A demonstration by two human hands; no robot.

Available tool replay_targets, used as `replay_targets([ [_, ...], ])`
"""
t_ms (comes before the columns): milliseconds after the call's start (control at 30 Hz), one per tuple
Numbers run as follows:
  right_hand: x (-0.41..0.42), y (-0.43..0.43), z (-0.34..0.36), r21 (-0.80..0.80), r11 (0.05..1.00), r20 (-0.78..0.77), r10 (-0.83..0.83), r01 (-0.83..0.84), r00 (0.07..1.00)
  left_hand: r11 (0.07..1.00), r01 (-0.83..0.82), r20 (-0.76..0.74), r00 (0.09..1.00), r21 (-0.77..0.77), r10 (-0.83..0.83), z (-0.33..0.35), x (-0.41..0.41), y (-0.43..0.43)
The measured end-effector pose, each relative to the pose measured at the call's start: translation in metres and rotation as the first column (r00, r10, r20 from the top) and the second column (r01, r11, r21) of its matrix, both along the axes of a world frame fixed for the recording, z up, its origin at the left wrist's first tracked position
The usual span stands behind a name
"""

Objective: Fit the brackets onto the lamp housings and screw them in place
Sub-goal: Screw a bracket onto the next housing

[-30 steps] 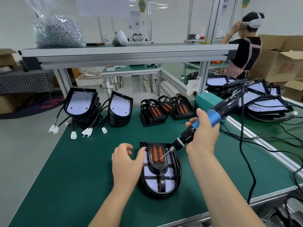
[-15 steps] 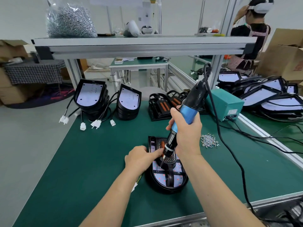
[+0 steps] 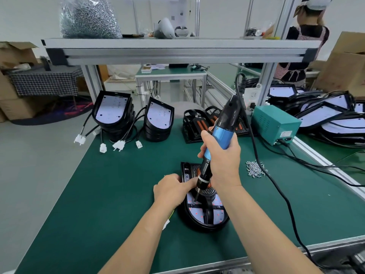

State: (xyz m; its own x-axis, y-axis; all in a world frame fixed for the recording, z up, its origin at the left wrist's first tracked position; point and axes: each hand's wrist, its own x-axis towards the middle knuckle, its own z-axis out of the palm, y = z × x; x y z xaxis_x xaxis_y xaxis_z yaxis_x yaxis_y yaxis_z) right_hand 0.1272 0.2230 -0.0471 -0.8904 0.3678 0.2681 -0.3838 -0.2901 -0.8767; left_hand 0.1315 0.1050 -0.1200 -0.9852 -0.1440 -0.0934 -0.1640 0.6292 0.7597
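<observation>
The person's right hand [image 3: 222, 157] is wrapped round the blue grip of the electric screwdriver [image 3: 227, 117], which leans a little, its top tilted away to the right. The bit comes down onto the near left side of the bracket [image 3: 208, 213]. That bracket sits on top of the lamp housing [image 3: 214, 224], which lies flat on the green counter [image 3: 118, 194] just in front of the person.

The left hand [image 3: 170, 189] lies over the housing's left rim with the fingers curled and the forefinger stretched out to the bit. From here I cannot tell whether it clasps the rim, pinches a screw or only steadies things.

I would say one screw is being driven. To do it well, the driver should come closer to upright over the hole, so that the bit seats squarely and the screw does not go in crooked. The push should run straight down the tool, firm enough that the bit does not skip onto the white board under the bracket. The left hand ought to bear down so that housing and bracket cannot twist, and that forefinger should come away from the bit once the screw has caught.

More screws [image 3: 255, 170] lie loose on the counter just right of the work, in easy reach.
</observation>
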Motion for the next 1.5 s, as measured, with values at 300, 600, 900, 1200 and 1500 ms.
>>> replay_targets([
  [300,0.0,-0.006,0.001,0.064,0.997,-0.016,0.051,-0.05,0.999,0.999,0.029,0.052,0.998,-0.037,-0.027,0.005,0.0,0.001],
  [600,-0.001,-0.011,0.003,0.121,0.985,-0.03,0.124,-0.12,0.992,0.999,0.015,0.062,0.998,-0.045,-0.013,0.005,-0.001,0.002],
  [900,-0.002,-0.013,-0.003,0.15,0.979,-0.031,0.141,-0.134,0.99,1.0,-0.013,0.028,1.0,0.01,0.013,0.0,-0.002,0.004],
  [1200,-0.001,-0.015,-0.008,0.163,0.962,-0.058,0.232,-0.22,0.971,0.999,-0.033,0.002,0.999,0.024,0.033,-0.007,-0.004,0.002],
  [1500,0.001,-0.012,-0.006,0.173,0.951,-0.026,0.264,-0.256,0.964,0.997,-0.03,0.017,0.999,0.076,0.029,-0.005,-0.001,0.001],
])
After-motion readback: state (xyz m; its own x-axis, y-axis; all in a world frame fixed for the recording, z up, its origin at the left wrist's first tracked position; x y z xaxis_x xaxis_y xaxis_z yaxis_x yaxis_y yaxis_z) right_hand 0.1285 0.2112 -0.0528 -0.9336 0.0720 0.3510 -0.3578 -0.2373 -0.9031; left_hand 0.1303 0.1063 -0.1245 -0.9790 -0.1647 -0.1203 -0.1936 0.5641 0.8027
